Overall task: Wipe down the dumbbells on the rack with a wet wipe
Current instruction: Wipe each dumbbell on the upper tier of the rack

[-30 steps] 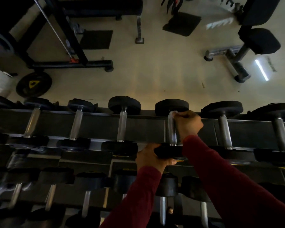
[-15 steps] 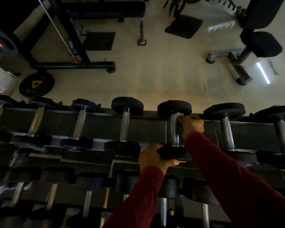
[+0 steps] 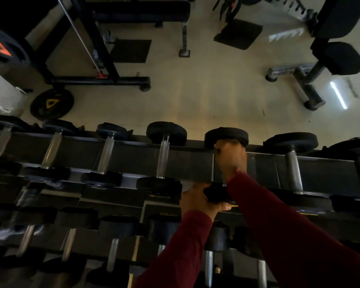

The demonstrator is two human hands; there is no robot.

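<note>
On the top tier of the rack (image 3: 195, 163), the right hand (image 3: 230, 157) has slid up the handle of the fifth dumbbell (image 3: 226, 135). Half a second ago it sat near the middle of the handle, with bright metal and a pale scrap of wipe showing beside it. Now it is clenched round the far end, touching the far head, and the handle is all but hidden beneath it. The wipe cannot be seen now; it is probably inside the fist. The left hand (image 3: 197, 201) has not shifted: it grips the near head of the same dumbbell and steadies it on the rack.

I judge that this is one stroke along the handle, reaching its far end. The handle is likely almost done, while the two heads may yet need wiping.

Four dumbbells lie to the left on the same tier, the nearest (image 3: 163, 156) just beside the one in hand, and at least two more to the right (image 3: 292, 163). Whether any of them has been wiped cannot be told from here. Lower tiers hold further dumbbells (image 3: 112, 252), dim and partly hidden by the red sleeves (image 3: 289, 235).

Beyond the rack the floor (image 3: 206, 90) carries a bench (image 3: 331, 61), a black frame (image 3: 96, 80) and a loose plate (image 3: 51, 104), all well apart from the work. What hampers it is the close spacing of the heads, which leaves little room for a hand between neighbours, and the poor light, which makes missed patches hard to spot.
</note>
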